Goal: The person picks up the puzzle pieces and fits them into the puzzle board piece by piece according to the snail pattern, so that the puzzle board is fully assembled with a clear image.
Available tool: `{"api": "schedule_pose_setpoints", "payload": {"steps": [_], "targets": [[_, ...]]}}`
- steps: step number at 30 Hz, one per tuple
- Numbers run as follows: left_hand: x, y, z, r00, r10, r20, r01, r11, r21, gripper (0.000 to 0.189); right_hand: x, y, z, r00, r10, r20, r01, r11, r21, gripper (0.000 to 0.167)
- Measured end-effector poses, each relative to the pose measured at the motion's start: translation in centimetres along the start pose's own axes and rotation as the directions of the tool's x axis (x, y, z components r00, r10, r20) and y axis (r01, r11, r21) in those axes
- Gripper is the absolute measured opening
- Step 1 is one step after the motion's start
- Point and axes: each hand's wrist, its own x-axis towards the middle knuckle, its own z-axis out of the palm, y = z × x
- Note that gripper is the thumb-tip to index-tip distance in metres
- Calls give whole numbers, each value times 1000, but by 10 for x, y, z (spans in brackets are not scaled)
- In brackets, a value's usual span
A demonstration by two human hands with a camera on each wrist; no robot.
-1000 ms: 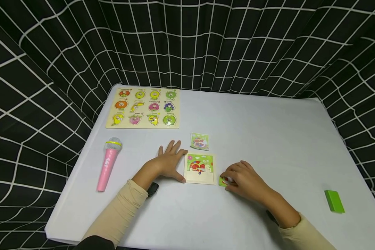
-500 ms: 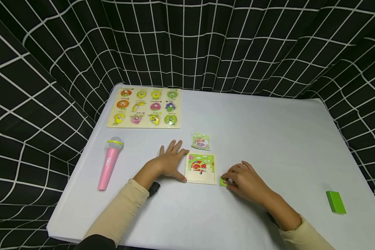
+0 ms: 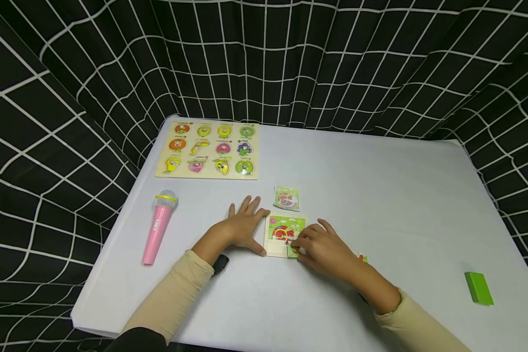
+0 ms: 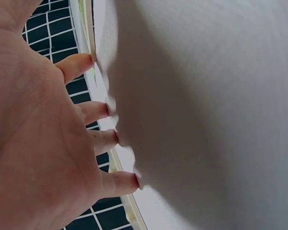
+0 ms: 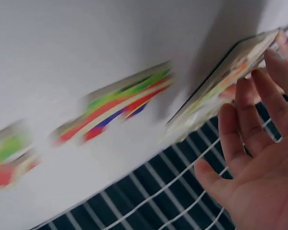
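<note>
A square puzzle board (image 3: 276, 250) with a red and green picture in its upper part lies at mid-table, its lower strip bare wood. My left hand (image 3: 241, 231) has its fingers spread, thumb and index finger at the board's left edge. In the left wrist view those fingertips (image 4: 130, 181) rest on the white cloth. My right hand (image 3: 325, 248) pinches a green and red puzzle piece (image 3: 292, 252) over the board's lower right corner. The right wrist view shows two more puzzle pieces, one striped (image 5: 120, 103) and one green and red (image 5: 8, 155), blurred on the table.
A small picture card (image 3: 287, 199) lies just beyond the board. Farther back left is a fruit peg puzzle (image 3: 209, 172). A pink toy microphone (image 3: 156, 232) lies at left, a green block (image 3: 478, 287) at far right. Black gridded curtain (image 3: 286, 73) surrounds the table.
My right hand has moved left with the puzzle piece, from beside the board to its lower right corner. Another piece now shows behind the right wrist. The left hand keeps its place at the board.
</note>
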Motion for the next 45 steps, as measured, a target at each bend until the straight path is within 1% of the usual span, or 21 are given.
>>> {"api": "schedule_pose_setpoints", "payload": {"steps": [2, 5, 10, 16, 22, 28, 31, 36, 42, 45], "targets": [[0, 1, 0, 1000, 2, -1, -2, 1000, 1, 108, 8, -5, 3, 999, -34, -7, 34, 999, -4, 24], [1, 2, -1, 1000, 3, 2, -3, 1000, 1, 108, 17, -10, 6, 998, -64, -21, 64, 998, -11, 21], [1, 5, -2, 1000, 3, 8, -3, 1000, 4, 109, 25, -14, 6, 998, -59, -35, 58, 998, -12, 20], [1, 7, -5, 1000, 4, 5, -4, 1000, 19, 109, 29, -14, 7, 999, -51, -12, 50, 999, -15, 20], [2, 8, -6, 1000, 2, 6, -3, 1000, 25, 108, 30, -15, 10, 999, -37, -25, 36, 998, -48, 20], [2, 8, -6, 1000, -1, 7, 1, 1000, 26, 109, 33, -17, 11, 999, -35, -9, 34, 995, -97, 19], [1, 7, -6, 1000, 0, 5, -1, 1000, 18, 109, 33, -18, 12, 999, -41, -13, 39, 994, -100, 17], [0, 7, -6, 1000, -3, 10, 3, 1000, 10, 109, 33, -18, 13, 999, -51, -6, 51, 995, -81, 13], [-1, 7, -3, 1000, -11, 20, 11, 1000, -7, 109, 25, -14, 5, 997, -39, 62, 38, 999, 10, 21], [-1, 6, -2, 1000, -17, 22, 17, 1000, 2, 109, 16, -10, 1, 997, -26, 71, 23, 999, 38, 26]]}}
